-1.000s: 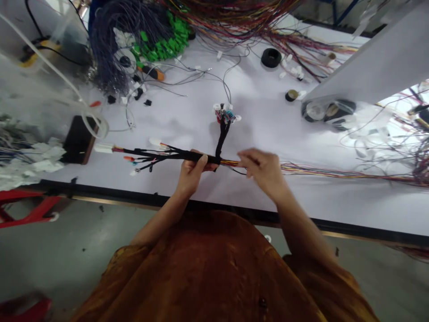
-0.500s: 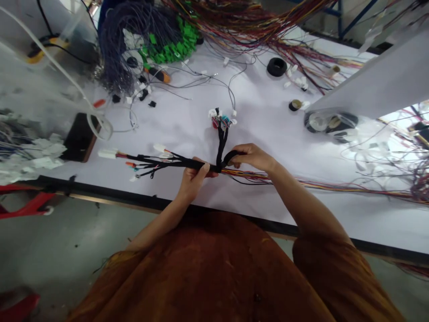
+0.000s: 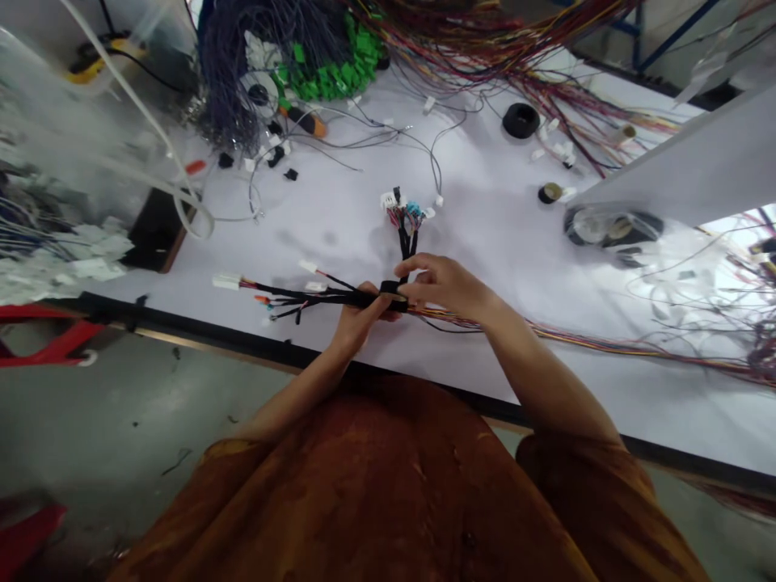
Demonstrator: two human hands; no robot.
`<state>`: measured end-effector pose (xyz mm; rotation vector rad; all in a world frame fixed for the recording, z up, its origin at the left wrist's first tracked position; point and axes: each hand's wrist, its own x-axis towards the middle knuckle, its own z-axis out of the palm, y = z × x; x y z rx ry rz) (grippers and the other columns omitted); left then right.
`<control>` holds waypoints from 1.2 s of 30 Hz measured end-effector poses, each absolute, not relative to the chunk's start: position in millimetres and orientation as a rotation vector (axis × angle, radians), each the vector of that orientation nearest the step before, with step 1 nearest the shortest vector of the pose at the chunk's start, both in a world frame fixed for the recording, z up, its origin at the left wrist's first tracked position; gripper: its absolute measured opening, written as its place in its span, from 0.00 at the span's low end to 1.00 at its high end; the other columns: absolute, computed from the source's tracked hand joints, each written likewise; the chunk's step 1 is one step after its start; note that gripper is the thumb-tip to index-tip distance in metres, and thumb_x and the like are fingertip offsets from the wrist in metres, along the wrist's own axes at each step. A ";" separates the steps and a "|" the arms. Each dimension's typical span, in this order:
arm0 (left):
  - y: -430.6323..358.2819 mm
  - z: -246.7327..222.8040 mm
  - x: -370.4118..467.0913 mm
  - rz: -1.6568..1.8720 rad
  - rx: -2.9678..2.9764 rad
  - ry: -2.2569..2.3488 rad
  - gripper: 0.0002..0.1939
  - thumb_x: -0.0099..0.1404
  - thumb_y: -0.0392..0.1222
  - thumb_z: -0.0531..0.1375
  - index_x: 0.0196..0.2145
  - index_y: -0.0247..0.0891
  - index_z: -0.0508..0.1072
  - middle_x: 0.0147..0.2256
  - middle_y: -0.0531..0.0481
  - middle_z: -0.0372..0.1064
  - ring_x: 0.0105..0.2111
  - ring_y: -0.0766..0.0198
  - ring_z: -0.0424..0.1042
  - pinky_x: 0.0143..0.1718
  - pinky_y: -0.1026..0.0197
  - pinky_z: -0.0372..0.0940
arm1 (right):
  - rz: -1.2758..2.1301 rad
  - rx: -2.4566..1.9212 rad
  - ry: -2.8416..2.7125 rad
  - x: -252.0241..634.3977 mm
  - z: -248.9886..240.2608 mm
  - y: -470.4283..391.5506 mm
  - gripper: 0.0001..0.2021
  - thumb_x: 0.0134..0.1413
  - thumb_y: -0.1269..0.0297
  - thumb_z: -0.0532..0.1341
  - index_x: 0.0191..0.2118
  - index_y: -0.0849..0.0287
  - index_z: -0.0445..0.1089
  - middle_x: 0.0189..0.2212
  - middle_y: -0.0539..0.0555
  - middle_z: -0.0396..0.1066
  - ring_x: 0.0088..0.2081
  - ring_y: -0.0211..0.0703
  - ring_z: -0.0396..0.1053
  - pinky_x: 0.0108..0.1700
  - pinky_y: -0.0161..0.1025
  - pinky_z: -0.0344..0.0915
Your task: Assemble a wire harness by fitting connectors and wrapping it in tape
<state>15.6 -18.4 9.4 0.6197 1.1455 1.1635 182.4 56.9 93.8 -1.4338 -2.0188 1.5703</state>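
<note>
A wire harness (image 3: 284, 291) wrapped in black tape lies across the near part of the white table. My left hand (image 3: 357, 322) is closed around its wrapped trunk, thumb on top. A roll of black tape (image 3: 393, 289) sits at the branching point, by my left thumb. My right hand (image 3: 440, 283) is at the roll and the upright branch, its fingers bent; its fingertips are partly hidden. That branch ends in white and blue connectors (image 3: 405, 206). Bare coloured wires (image 3: 546, 330) run off to the right.
Green-ended dark cables (image 3: 333, 69) and an orange-black tool (image 3: 308, 121) lie at the back. Another black tape roll (image 3: 520, 120) sits back right, near a slanted white post (image 3: 679, 153). Loose coloured wires (image 3: 473, 52) spread behind. White connectors (image 3: 78, 250) fill the left side.
The tape roll has moved left from beside the upright branch to my left thumb. My right hand has shifted slightly left and its index finger now reaches to the branch. The whole view has shifted slightly.
</note>
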 end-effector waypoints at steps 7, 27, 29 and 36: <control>-14.9 11.3 11.4 1.138 0.656 1.116 0.22 0.52 0.52 0.71 0.24 0.37 0.63 0.22 0.55 0.71 0.20 0.67 0.74 0.23 0.65 0.71 | 2.298 -1.161 -1.412 203.8 44.9 57.6 0.15 0.46 0.67 0.64 0.43 0.61 0.70 0.39 0.54 0.75 0.40 0.40 0.72 0.47 0.39 0.68; -50.1 35.9 28.8 1.407 1.019 1.308 0.18 0.59 0.48 0.67 0.42 0.37 0.70 0.24 0.54 0.74 0.20 0.65 0.75 0.25 0.64 0.73 | 1.793 -1.286 -1.005 176.0 67.2 3.4 0.11 0.35 0.67 0.66 0.25 0.58 0.61 0.17 0.41 0.61 0.21 0.30 0.58 0.25 0.32 0.53; -53.6 35.5 32.1 1.418 1.030 1.343 0.17 0.59 0.47 0.68 0.41 0.36 0.70 0.24 0.54 0.74 0.20 0.64 0.75 0.25 0.64 0.74 | 1.733 -1.321 -0.963 172.7 70.4 -3.4 0.10 0.36 0.67 0.64 0.24 0.57 0.60 0.15 0.41 0.59 0.20 0.30 0.56 0.23 0.32 0.51; -59.6 50.6 25.8 1.352 1.176 1.303 0.13 0.62 0.47 0.65 0.39 0.36 0.71 0.24 0.55 0.72 0.17 0.71 0.69 0.20 0.68 0.68 | 1.693 -1.362 -0.997 177.6 88.0 -18.5 0.10 0.38 0.66 0.63 0.26 0.56 0.60 0.15 0.40 0.57 0.19 0.30 0.56 0.22 0.32 0.50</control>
